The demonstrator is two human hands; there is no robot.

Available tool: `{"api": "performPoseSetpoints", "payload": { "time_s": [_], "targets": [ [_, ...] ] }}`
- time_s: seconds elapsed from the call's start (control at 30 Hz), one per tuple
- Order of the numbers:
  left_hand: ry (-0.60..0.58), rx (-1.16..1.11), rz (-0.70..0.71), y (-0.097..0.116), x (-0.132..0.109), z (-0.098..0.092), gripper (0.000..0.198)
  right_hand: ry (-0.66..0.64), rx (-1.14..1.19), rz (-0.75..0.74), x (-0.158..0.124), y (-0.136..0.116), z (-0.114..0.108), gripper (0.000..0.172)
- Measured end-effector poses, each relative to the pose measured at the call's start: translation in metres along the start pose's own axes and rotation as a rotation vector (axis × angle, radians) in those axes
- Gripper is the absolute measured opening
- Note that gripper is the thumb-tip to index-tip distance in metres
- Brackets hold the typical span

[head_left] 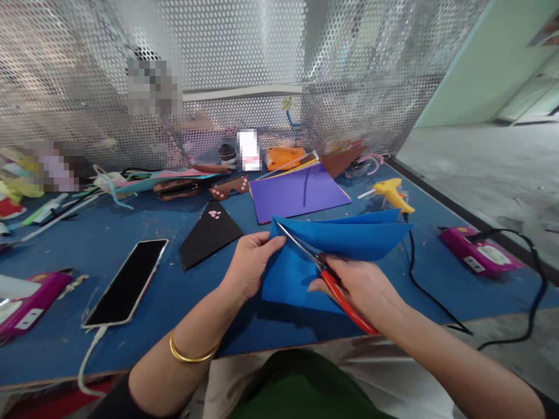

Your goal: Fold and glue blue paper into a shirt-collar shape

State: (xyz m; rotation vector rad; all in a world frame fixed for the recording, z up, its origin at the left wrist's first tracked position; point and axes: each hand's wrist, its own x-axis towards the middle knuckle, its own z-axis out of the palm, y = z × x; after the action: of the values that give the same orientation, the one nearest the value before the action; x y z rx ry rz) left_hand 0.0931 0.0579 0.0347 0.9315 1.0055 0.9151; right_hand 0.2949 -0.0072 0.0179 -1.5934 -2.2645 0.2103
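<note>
My left hand (251, 262) pinches the left edge of a blue sheet of paper (345, 238), thumb on top. In my right hand (358, 288) is a pair of scissors (345, 302) with red handles, its blades pointing up and left into the sheet. A long cut parts the paper: the upper part stands raised over the blades, while the lower part hangs beneath them. The blade tips lie close to my left thumb. Just beyond the blue sheet rests a stack of paper with a purple sheet (297, 192) on top.
Left of my hands lie a black cut piece (210, 233) and a charging phone (126, 282). At right are a yellow glue gun (393, 195) and a magenta power strip (480, 250) with cords. Craft materials line the perforated metal screen (236, 52) behind the blue table (174, 314).
</note>
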Motion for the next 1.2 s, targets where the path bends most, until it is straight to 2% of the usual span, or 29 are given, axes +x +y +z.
{"api": "performPoseSetpoints", "payload": {
  "time_s": [0.1, 0.27, 0.37, 0.57, 0.83, 1.2],
  "targets": [
    [0.017, 0.027, 0.011, 0.003, 0.000, 0.000, 0.031, -0.018, -0.007, 0.008, 0.000, 0.000, -0.001, 0.043],
    [0.127, 0.085, 0.137, 0.003, 0.006, -0.007, 0.030, -0.018, -0.022, -0.001, 0.001, -0.001, -0.002, 0.043],
    [0.154, 0.120, 0.178, -0.001, 0.009, -0.009, 0.030, -0.021, -0.033, 0.006, 0.001, -0.002, -0.003, 0.043],
    [0.112, 0.130, 0.142, -0.006, 0.008, -0.005, 0.036, -0.015, -0.110, 0.066, 0.002, -0.010, -0.004, 0.050],
    [0.090, 0.058, 0.115, -0.008, 0.007, -0.003, 0.033, -0.046, -0.094, 0.087, 0.010, -0.014, -0.002, 0.058],
    [0.078, 0.026, 0.099, -0.006, 0.006, -0.001, 0.035, -0.054, -0.098, 0.075, 0.010, -0.013, 0.000, 0.053]
  ]
}}
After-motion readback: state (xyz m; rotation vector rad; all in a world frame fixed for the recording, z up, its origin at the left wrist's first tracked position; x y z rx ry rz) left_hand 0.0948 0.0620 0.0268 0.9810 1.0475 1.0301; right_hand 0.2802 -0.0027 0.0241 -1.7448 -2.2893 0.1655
